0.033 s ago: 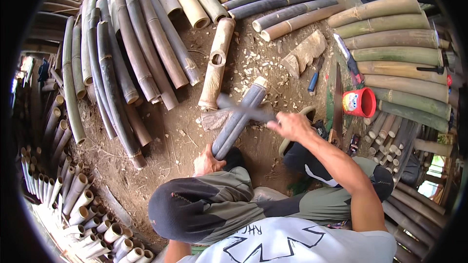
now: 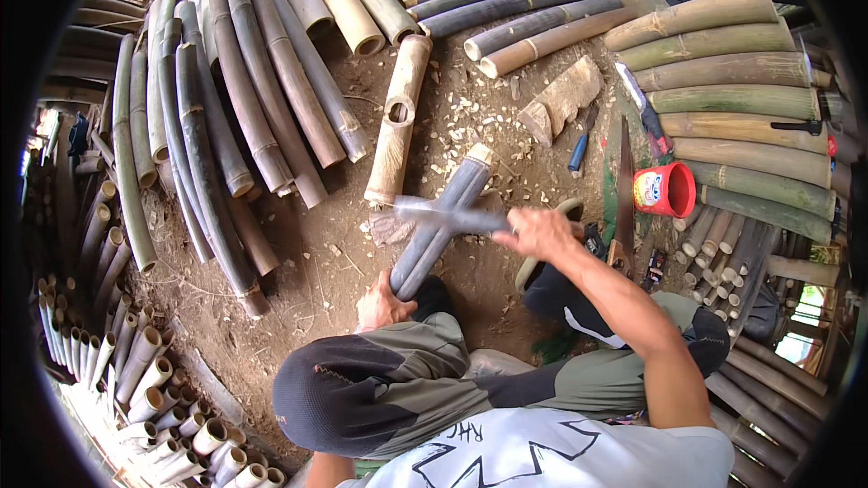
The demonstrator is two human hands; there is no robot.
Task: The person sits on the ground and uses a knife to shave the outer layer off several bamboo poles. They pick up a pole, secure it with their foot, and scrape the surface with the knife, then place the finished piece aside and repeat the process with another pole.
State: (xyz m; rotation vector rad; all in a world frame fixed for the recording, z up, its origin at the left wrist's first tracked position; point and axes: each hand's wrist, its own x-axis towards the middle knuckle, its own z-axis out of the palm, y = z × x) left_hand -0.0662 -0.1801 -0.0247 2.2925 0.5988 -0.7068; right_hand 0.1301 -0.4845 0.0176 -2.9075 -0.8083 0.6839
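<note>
Holding the near end of a dark bamboo piece (image 2: 419,258) here, left hand (image 2: 383,304) curled round it, with the right hand (image 2: 540,233) closed on a blurry dark tool (image 2: 475,220). Can't tell if they're touching, tbh. Bamboo's slanted across a wood block (image 2: 389,229), chips (image 2: 463,105) scattered beyond.

Dusty grey covers the gripped bamboo (image 2: 420,255) up to its pale tan end, while from here I catch a bright red bucket (image 2: 667,192), a blue tool handle (image 2: 577,156) and black zigzags on a white shirt (image 2: 493,447).
</note>
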